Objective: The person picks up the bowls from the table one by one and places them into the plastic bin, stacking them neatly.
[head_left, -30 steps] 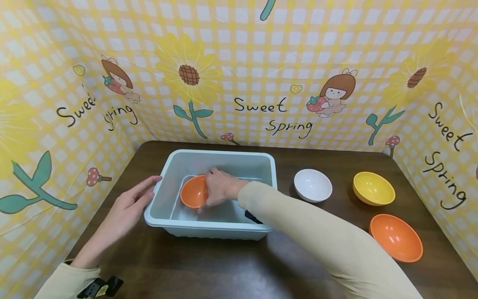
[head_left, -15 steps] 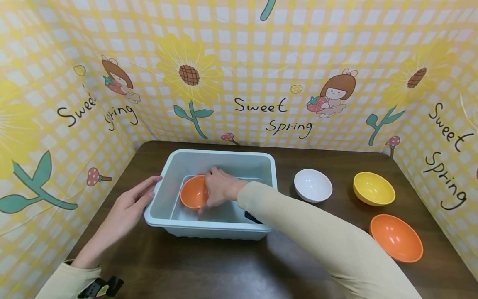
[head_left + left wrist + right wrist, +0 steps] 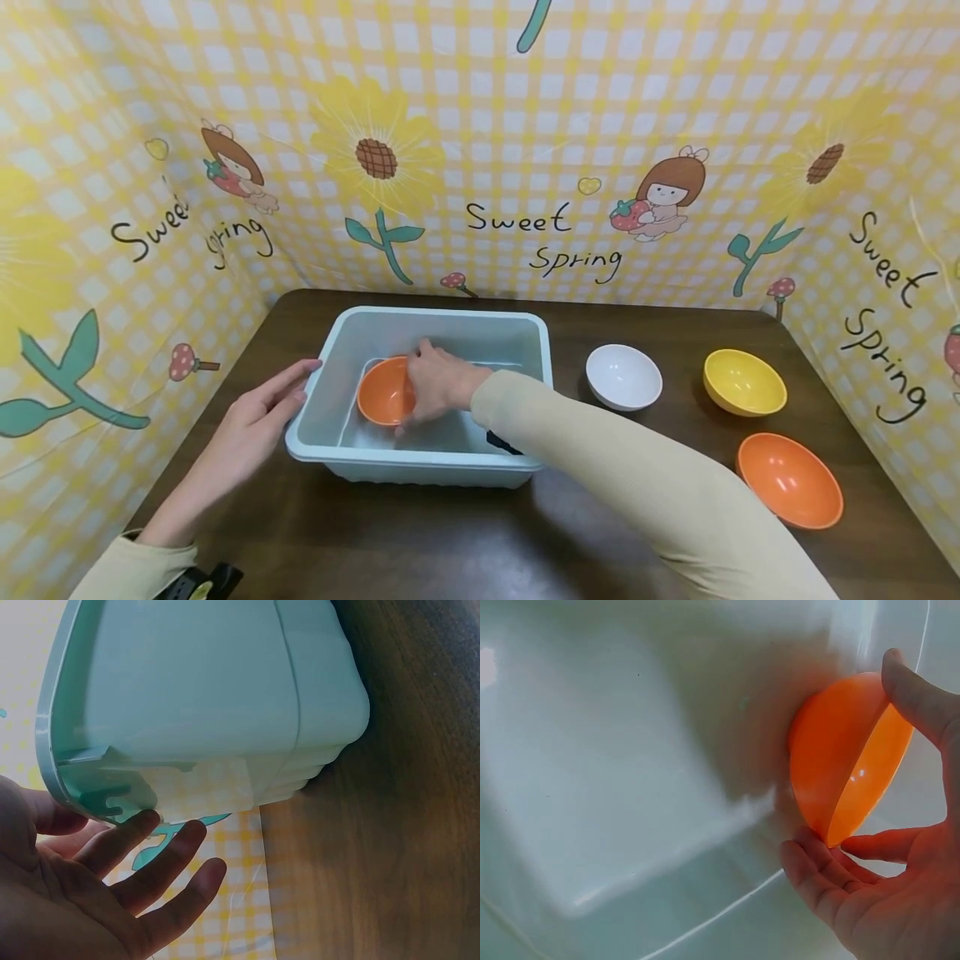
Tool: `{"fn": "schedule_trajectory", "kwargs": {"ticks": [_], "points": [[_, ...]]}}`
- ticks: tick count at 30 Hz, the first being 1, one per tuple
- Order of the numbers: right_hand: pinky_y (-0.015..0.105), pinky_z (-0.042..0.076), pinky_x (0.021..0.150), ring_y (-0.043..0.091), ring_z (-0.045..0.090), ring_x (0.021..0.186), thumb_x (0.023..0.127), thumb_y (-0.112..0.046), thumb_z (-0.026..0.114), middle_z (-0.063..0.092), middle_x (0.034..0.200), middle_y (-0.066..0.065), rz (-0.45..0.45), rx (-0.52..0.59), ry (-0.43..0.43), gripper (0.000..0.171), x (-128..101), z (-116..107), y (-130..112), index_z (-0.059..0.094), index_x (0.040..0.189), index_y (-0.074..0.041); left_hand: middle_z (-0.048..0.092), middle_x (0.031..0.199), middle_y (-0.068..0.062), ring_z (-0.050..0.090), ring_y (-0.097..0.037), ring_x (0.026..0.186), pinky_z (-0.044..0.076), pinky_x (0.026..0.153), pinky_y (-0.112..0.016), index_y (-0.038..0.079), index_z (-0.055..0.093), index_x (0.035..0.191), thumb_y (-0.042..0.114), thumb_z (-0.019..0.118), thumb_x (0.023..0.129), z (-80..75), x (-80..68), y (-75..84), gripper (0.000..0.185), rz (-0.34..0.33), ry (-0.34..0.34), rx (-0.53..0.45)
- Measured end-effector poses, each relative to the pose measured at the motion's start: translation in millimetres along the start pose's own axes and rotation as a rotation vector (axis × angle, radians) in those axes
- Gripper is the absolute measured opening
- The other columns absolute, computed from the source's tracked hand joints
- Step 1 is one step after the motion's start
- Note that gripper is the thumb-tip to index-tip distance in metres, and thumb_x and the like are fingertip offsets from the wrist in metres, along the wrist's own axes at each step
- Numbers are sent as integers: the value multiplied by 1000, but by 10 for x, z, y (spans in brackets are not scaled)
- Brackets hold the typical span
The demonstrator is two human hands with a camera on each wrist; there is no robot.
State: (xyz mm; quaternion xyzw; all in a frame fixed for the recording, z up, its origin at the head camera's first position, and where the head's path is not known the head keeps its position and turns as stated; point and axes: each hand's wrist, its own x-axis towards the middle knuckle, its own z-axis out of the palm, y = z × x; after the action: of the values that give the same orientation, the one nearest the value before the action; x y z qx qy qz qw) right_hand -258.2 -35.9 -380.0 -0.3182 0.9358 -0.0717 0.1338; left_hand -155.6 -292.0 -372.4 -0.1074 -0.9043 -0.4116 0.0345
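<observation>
Inside the light blue plastic basin [image 3: 442, 457] is an orange bowl [image 3: 384, 393], resting near the left part of the floor. My right hand [image 3: 442, 382] reaches in and grips this bowl [image 3: 840, 750] across its rim, thumb at one side and fingertips at the other, as the right wrist view shows. Part of the bowl is hidden behind that hand in the head view. My left hand [image 3: 251, 421] is at the basin's left rim, touching it with the fingertips; in the left wrist view the fingers of this hand [image 3: 97, 892] are spread and loosely bent beside the basin wall.
On the brown table [image 3: 420, 542], right of the basin, stand a white bowl [image 3: 624, 377], a yellow bowl [image 3: 745, 383] and a larger orange bowl [image 3: 790, 481]. A yellow checked cloth [image 3: 480, 125] with printed flowers encloses the back and sides.
The head view has tilted slightly, so the whole scene sits a little lower and further left. Both hands and the bowls keep their places.
</observation>
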Motion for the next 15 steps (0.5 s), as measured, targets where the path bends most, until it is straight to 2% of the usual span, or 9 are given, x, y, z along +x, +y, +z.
{"fn": "schedule_trajectory", "kwargs": {"ticks": [2, 4, 12, 15], "points": [[29, 51, 94, 16, 52, 105, 79, -61, 88, 51, 126, 5, -7, 5, 2, 86, 3, 2, 3, 59, 140, -8, 61, 145, -22, 61, -31, 129, 46, 84, -12, 7, 46, 159, 23, 47, 114, 2, 0, 6, 48, -7, -4, -3], [29, 51, 94, 16, 52, 105, 79, -60, 88, 52, 125, 5, -13, 15, 4, 85, 4, 0, 7, 59, 140, -9, 60, 146, -22, 58, -37, 131, 45, 85, -11, 7, 45, 159, 23, 47, 114, 2, 0, 14, 48, -9, -5, -6], [32, 51, 100, 18, 53, 113, 77, -62, 88, 52, 135, 6, -31, 30, 19, 103, 31, 0, 34, 45, 155, -10, 60, 146, -22, 58, -38, 130, 45, 85, -10, 6, 46, 159, 22, 47, 114, 2, 5, 19, 47, 1, -3, -3], [32, 51, 99, 18, 53, 114, 77, -62, 88, 53, 137, 5, -46, 25, 25, 101, 40, -27, 37, 46, 154, -10, 61, 145, -22, 59, -38, 129, 45, 85, -11, 7, 47, 158, 22, 47, 114, 1, 3, 20, 47, 1, -3, 4]]}}
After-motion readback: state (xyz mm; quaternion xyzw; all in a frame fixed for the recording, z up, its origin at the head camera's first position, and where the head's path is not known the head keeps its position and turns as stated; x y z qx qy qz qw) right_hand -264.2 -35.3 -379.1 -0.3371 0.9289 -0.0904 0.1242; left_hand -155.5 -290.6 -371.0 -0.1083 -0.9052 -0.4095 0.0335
